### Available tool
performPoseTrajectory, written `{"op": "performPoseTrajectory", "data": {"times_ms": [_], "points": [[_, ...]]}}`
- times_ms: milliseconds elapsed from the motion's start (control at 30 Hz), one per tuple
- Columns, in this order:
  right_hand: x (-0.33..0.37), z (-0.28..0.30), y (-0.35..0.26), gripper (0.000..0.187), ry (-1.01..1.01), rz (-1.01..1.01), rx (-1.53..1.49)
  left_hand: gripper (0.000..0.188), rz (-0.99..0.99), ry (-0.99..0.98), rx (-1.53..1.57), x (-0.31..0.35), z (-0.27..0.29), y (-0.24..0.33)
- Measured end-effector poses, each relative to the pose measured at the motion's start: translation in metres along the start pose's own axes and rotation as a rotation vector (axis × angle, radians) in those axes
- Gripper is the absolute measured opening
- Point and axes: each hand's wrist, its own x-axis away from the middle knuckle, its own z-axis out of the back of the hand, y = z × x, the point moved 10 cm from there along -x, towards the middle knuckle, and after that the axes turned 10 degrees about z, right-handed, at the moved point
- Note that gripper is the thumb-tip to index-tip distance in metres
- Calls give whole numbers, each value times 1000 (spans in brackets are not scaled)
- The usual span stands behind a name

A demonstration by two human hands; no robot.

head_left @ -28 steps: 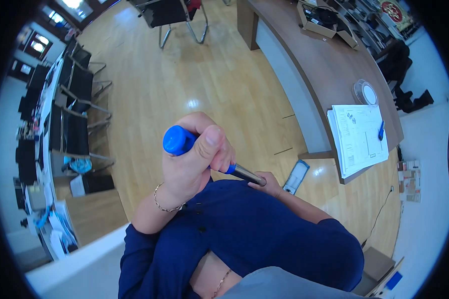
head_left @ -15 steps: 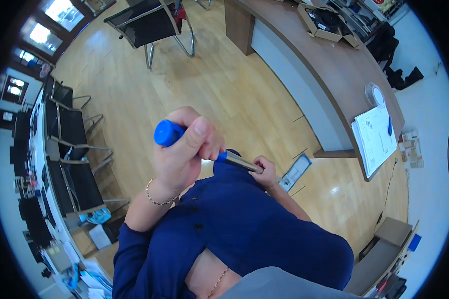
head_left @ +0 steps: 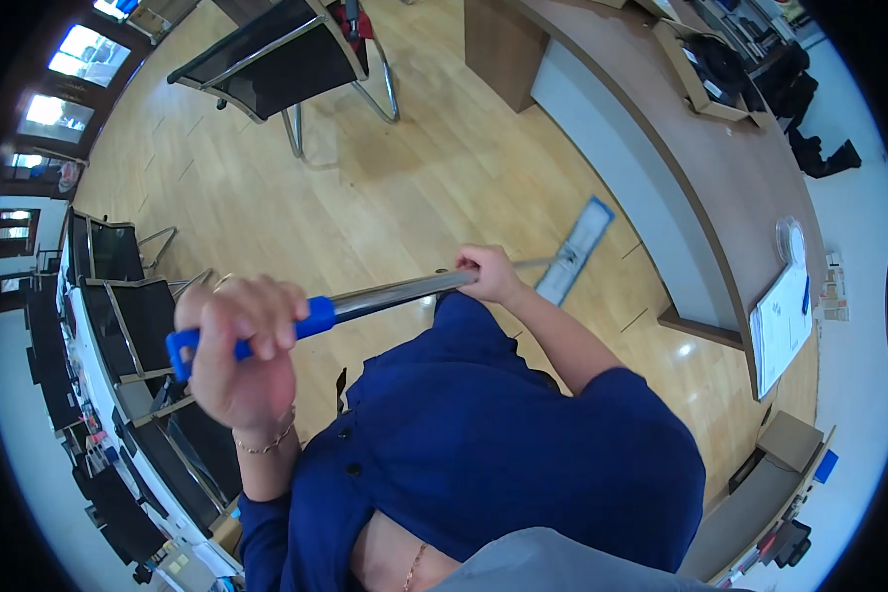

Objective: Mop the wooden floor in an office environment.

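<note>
A flat mop (head_left: 395,294) with a metal pole and a blue grip slants across in front of my body. My left hand (head_left: 242,345) is closed round the blue grip at the pole's upper end, with a blue hook end sticking out beyond it. Farther down, my right hand (head_left: 486,273) wraps round the metal pole. The flat rectangular mop head (head_left: 575,252), pale with a blue rim, lies on the wooden floor past my right hand, near the curved desk's front.
The curved desk (head_left: 651,109) stands to the right, with papers (head_left: 781,321) and an open cardboard box (head_left: 705,74) on it. A black chair (head_left: 276,64) stands at the far left. More black chairs (head_left: 133,326) line the long table at left.
My left hand has swung left and lower with the grip. My right hand and the mop head have moved forward, the head now lying farther away beside the desk.
</note>
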Motion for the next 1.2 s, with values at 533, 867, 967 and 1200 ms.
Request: {"op": "performPoseTrajectory", "data": {"times_ms": [533,867,967,1200], "points": [[-320,-324,-123,26,-361,475,-230,21,-306,418,-206,-61,284,185],[-423,-388,-130,23,-204,283,-131,22,-392,196,-192,-178,445,231],[-413,-339,-82,23,-93,115,6,23,-257,-91,-93,-234,424,187],[-292,-202,11,19,171,-211,239,35,0,-535,72,-292,280,50]]}}
